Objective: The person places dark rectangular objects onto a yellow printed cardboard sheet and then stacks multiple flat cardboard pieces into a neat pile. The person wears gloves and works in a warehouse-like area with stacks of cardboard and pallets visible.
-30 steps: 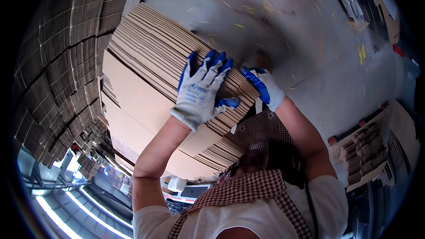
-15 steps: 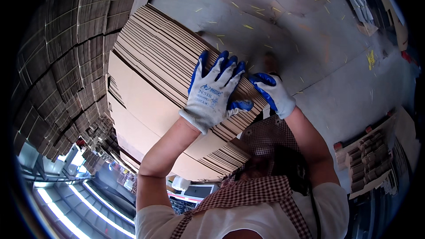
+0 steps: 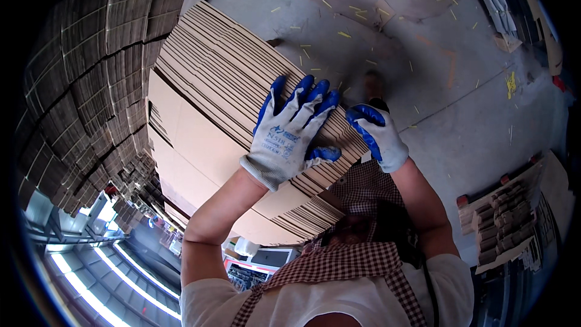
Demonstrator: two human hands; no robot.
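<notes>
While both gloved hands press a thick bundle of flat brown corrugated cardboard sheets (image 3: pixel 224 103) at frame centre, the left hand (image 3: pixel 290 136) lies spread flat. The right hand (image 3: pixel 378 136) curls over its lower-right edge.

A brown bundle of flattened cardboard boxes (image 3: pixel 230 121) fills the centre, beside taller brown stacks (image 3: pixel 85 85) at left.

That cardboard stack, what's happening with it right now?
A person in blue-and-grey gloves has both hands on a stack of flat cardboard sheets. The left hand lies flat on the stack's edge with its fingers spread, and the right hand grips the stack's near corner. More bundled cardboard is piled to the left, and a concrete floor littered with small scraps lies beyond.
</notes>
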